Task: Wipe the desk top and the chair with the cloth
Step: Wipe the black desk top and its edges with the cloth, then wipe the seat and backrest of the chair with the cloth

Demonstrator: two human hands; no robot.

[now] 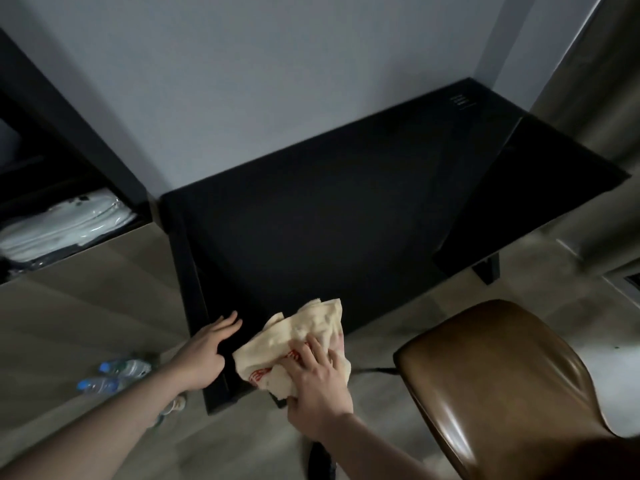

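At far left, white folded bags [65,225] lie on a dark shelf [20,261]. Two water bottles [114,375] with blue caps lie on the floor. The left hand [207,348] rests on the near left edge of the black bench [329,202], fingers straight. The right hand [318,379] presses the cream cloth [304,337] flat on the bench's near corner, fingers spread; its red print is too crumpled to read. The brown chair [502,386] stands at right.
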